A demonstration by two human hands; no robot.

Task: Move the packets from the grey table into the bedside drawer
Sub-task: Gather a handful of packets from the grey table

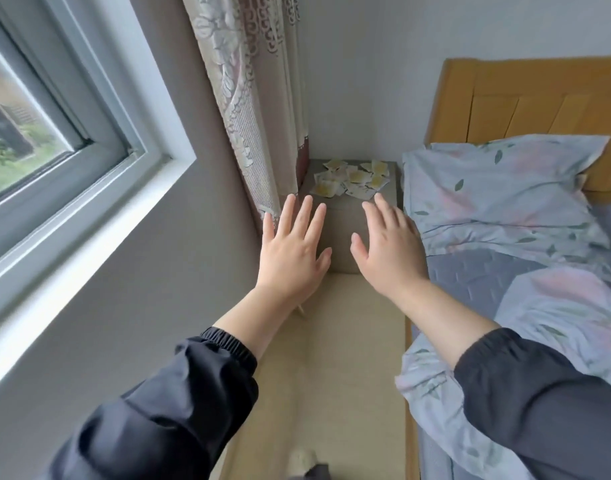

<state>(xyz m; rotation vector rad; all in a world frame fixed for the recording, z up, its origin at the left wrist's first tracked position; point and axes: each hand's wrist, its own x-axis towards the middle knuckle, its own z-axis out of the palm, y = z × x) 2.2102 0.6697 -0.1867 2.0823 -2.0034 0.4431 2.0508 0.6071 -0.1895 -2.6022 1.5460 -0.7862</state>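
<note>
A narrow strip of pale beige floor (349, 341) is seen running between a grey wall on the left and a bed (477, 275) on the right, ending at a small grey table (342, 230) set in the far corner. The packets (352, 180), small white squares with yellow centres, are scattered loosely over the rear part of the table top, some overlapping; the front strip of the top is left bare. A white-framed window (54, 133) is set in the left wall, and a patterned lace curtain (248, 98) hangs down just beside the table's left edge. The bed is covered with grey and floral bedding, a floral pillow (498, 192) lies near the table's right side, and an orange wooden headboard (526, 102) stands against the far wall. The left hand (293, 251) and the right hand (387, 251) are held out side by side in front of the table, palms down, each grip spread wide with straight fingers and nothing held; the packets are not touched. Dark sleeves (179, 410) are pushed up on the forearms.
</note>
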